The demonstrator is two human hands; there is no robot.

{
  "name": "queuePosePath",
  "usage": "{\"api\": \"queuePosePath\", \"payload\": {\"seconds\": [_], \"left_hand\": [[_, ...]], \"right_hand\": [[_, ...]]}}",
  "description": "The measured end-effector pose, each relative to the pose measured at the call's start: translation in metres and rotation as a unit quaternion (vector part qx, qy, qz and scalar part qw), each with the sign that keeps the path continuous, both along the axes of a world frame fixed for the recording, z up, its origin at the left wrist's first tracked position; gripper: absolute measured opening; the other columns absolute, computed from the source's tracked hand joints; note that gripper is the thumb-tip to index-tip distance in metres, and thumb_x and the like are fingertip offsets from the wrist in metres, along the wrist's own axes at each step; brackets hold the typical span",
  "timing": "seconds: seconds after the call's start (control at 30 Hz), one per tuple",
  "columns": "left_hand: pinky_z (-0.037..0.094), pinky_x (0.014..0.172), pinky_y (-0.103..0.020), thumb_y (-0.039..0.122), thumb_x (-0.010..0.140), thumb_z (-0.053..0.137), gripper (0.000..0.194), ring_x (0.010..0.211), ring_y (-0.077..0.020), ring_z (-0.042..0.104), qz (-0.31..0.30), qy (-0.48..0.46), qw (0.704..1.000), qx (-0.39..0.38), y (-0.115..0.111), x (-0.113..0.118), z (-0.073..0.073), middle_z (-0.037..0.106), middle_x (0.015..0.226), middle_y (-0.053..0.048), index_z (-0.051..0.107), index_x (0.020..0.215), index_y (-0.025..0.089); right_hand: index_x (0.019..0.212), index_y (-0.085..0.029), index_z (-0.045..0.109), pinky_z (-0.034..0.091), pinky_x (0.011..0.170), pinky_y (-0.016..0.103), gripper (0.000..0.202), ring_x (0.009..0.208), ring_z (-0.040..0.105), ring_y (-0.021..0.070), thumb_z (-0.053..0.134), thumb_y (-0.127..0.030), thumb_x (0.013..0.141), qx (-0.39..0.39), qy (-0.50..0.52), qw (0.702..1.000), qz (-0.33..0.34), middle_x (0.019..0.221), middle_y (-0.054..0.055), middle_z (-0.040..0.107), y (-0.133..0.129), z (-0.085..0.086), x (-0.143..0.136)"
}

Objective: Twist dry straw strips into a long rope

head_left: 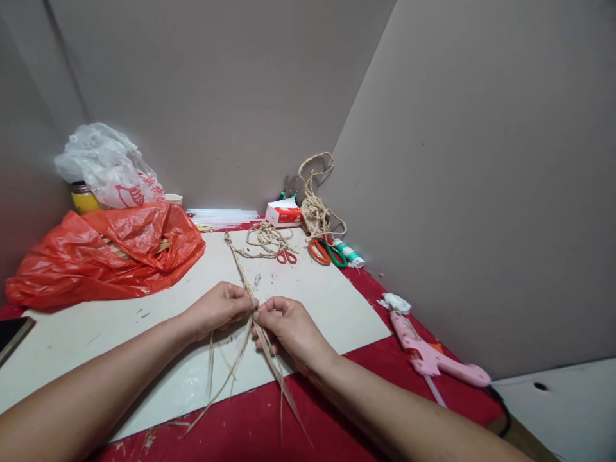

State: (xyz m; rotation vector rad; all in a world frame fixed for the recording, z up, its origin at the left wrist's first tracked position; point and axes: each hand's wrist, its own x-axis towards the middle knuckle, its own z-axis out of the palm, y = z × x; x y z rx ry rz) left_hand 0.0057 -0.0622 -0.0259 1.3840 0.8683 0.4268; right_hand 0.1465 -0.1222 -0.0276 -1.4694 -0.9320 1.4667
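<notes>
Both the left hand (224, 308) and the right hand (294, 330) are pinching with fingertips where the cord (240, 268) is meeting its loose strands (290, 394). The cord is lying over the white sheet (168, 362), running far and slightly left; the strands are trailing near. It is probably feeling light and pliable, its thin strands risking splits; that junction is likely offering the surest hold.

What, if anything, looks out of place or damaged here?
A crumpled white wad lies at the tip of the pink glue gun, odd beside a possibly hot tool. Dark smudges mar the white board, looking unclean.
</notes>
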Motion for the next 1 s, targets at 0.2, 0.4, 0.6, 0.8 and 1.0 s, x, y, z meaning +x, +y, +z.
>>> {"api": "queuePosePath", "payload": {"seconds": [0.2, 0.4, 0.6, 0.8, 1.0], "left_hand": [[0.01, 0.036, -0.022, 0.037, 0.074, 0.057, 0.028, 0.035, -0.0031, 0.021, 0.008, 0.006, 1.0, 0.006, 0.001, 0.0, -0.004, 0.035, 0.042, 0.008, 0.046, 0.058, 0.016], [0.009, 0.036, -0.022, 0.037, 0.076, 0.057, 0.024, 0.034, -0.0037, 0.02, -0.008, -0.017, 1.0, -0.018, 0.003, -0.003, -0.002, 0.033, 0.042, 0.008, 0.054, 0.069, 0.015], [0.01, 0.036, -0.022, 0.04, 0.077, 0.057, 0.026, 0.036, -0.0037, 0.019, -0.032, -0.021, 0.999, -0.012, 0.006, -0.006, 0.001, 0.031, 0.044, 0.009, 0.051, 0.067, 0.016], [0.011, 0.039, -0.022, 0.042, 0.077, 0.055, 0.031, 0.038, -0.0042, 0.019, -0.037, 0.012, 0.999, 0.029, 0.007, -0.006, 0.004, 0.029, 0.046, 0.008, 0.045, 0.061, 0.017], [0.02, 0.045, -0.021, 0.038, 0.078, 0.05, 0.029, 0.047, -0.0064, 0.026, -0.044, 0.085, 0.985, 0.144, 0.006, -0.006, 0.005, 0.034, 0.05, 0.006, 0.049, 0.062, 0.015]], "right_hand": [[0.071, -0.016, 0.05, 0.036, 0.037, 0.018, 0.018, 0.043, 0.056, 0.0119, 0.059, -0.032, 0.069, 0.018, -0.021, 0.999, 0.03, 0.054, 0.0, 0.061, -0.001, 0.001, 0.001], [0.08, -0.016, 0.065, 0.046, 0.066, 0.027, 0.018, 0.072, 0.059, 0.0157, 0.055, -0.03, 0.076, 0.247, -0.272, 0.93, -0.008, 0.077, 0.004, 0.066, 0.005, 0.02, 0.03], [0.106, -0.014, 0.056, 0.044, 0.062, 0.024, 0.029, 0.07, 0.057, 0.0124, 0.053, -0.025, 0.08, 0.138, -0.151, 0.97, 0.129, 0.082, 0.005, 0.062, 0.017, 0.014, 0.026], [0.069, -0.015, 0.048, 0.023, 0.043, 0.02, 0.013, 0.044, 0.028, 0.0053, 0.046, -0.021, 0.081, 0.071, -0.101, 0.957, 0.264, 0.054, -0.006, 0.039, 0.028, 0.014, 0.021], [0.066, -0.014, 0.053, 0.032, 0.058, 0.022, 0.016, 0.062, 0.042, 0.0105, 0.044, -0.016, 0.08, 0.173, -0.331, 0.873, 0.313, 0.064, -0.001, 0.05, 0.035, 0.017, 0.023]]}}
